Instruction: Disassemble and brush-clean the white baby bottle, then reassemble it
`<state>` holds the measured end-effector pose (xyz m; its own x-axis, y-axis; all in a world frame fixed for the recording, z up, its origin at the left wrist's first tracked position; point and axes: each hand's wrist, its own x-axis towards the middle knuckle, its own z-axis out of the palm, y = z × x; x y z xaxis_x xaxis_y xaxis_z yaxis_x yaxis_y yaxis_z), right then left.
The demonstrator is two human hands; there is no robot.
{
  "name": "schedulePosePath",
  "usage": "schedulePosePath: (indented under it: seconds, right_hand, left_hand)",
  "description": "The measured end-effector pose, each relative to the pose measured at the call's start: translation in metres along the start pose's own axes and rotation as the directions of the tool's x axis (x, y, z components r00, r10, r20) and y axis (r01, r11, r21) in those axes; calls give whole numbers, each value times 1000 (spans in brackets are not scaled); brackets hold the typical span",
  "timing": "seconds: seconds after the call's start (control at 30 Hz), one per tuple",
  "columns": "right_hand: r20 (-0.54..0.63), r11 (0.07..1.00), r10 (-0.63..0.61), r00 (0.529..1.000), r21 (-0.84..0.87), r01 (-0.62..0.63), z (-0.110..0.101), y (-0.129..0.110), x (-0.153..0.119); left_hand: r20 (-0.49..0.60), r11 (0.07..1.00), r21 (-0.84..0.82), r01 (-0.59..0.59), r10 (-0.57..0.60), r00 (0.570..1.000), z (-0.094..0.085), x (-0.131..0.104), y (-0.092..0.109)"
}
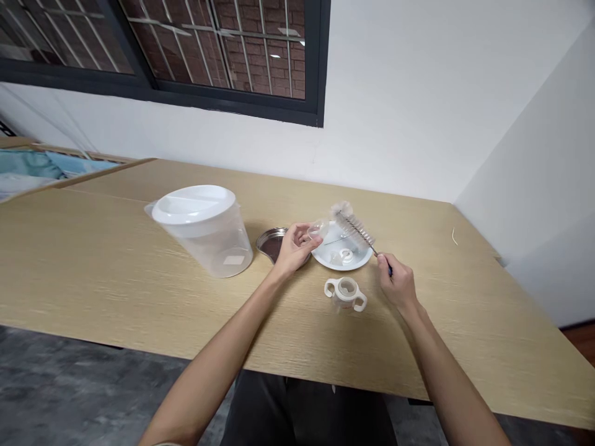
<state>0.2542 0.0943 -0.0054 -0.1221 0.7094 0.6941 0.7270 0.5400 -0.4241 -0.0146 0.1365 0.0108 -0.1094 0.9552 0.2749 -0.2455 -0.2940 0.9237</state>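
My left hand (pixel 295 246) is closed on a small clear dome-shaped cap (pixel 318 229), held above the edge of a white plate (pixel 343 265). My right hand (pixel 396 279) grips a bottle brush (pixel 356 230) by its dark handle. The brush's white bristles slant up and left over the plate, apart from the cap. On the plate lie a white ring (pixel 346 254) and a clear piece beside it. A baby bottle (pixel 346 293) with two white side handles and an uncovered mouth stands on the table between my forearms.
A clear pitcher (pixel 211 241) with a white lid stands left of my hands. Partly behind my left hand is a steel kidney dish (pixel 266 238). A thin white strip (pixel 454 236) lies at the right on the wooden table (pixel 139 297). Wall and barred window rise behind.
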Motion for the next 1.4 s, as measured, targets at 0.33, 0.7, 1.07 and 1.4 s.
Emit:
schedulePosePath:
  seconds: [0.33,0.7,1.07,1.4]
  right_hand:
    - [10,990,-135,991,45,134,-1,-4,0]
    - [12,994,-104,994,14,104,0,-4,0]
    - [37,994,-108,993,14,108,-1,-4,0]
    - [34,994,-110,993,6,110,-1,-5,-1]
  left_hand:
    - [-65,998,-53,15,-19,998,5,-3,8]
    - [-56,950,290,-112,133,990,-5,0,3]
    - [-120,989,103,-107,120,986,-2,2,-4]
    - [-79,985,149,-91,104,991,-1,0,-1]
